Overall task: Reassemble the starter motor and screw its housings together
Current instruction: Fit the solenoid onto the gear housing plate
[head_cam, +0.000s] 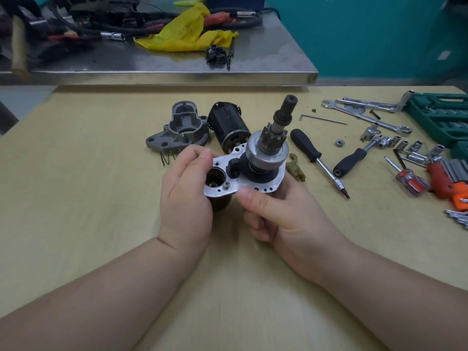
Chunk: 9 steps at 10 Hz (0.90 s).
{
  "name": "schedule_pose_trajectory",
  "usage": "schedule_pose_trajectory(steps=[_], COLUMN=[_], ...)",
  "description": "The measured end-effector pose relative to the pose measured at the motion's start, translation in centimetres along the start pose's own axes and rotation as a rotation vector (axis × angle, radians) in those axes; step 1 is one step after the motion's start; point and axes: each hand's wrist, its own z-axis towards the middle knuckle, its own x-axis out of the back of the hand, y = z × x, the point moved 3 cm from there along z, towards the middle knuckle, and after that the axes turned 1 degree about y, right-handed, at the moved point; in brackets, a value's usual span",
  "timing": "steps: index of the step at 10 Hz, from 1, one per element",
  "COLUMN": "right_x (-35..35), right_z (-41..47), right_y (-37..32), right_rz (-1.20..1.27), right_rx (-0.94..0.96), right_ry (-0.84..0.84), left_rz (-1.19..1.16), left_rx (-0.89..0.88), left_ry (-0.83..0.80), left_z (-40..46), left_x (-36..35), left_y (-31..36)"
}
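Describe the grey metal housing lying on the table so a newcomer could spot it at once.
On the yellow table, look just beyond the left hand. The grey housing lies there, left of the black motor can. It alone is pale cast metal, hollow, with flat bolt ears.

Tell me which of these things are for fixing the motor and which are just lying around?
For the job:
- metal plate with the gear shaft, held by the left hand and right hand
- grey end cover
- black motor can
- black-handled screwdriver, probably for the screws

Just lying about:
- yellow plastic bag
- wrenches
- loose sockets
- green tool case
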Motion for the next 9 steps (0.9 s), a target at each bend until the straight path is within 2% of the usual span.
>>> schedule_pose_trajectory(steps=[2, 4, 5, 6, 7, 8, 9], right_x=[0.9, 2.3, 3.8, 6.2, 8.1, 10.6, 14.9], right_z=[0.4, 0.8, 1.4, 2.4, 3.2, 3.9, 3.8], right_y=[0.2, -0.9, -2.1, -3.5, -4.5, -6.3, -9.3], right_rz=[-0.007, -0.287, -0.566, -0.913, -1.088, -1.385, -1.665], right_rx=[-0.061, 0.042, 0.007, 0.078, 0.107, 0.034, -0.127], right_ry=[0.073, 0.032, -0.022, 0.119, 0.311, 0.452, 0.621], left_rz=[-0.062, -0.016, 0.06, 0.117, 0.106, 0.094, -0.03], left_rx=[0.036, 0.006, 0.021, 0.016, 0.033, 0.025, 0.131], left_ry=[0.009, -0.024, -0.112, -0.211, -0.229, -0.17, -0.117], left_z=[0.0, 0.0, -0.5, -1.0, -1.1, -0.9, -0.8], left_x=[0.0, 0.8, 0.9, 0.1, -0.5, -0.3, -0.5], left_y=[0.1, -0.1, 0.0, 0.6, 0.2, 0.0, 0.2])
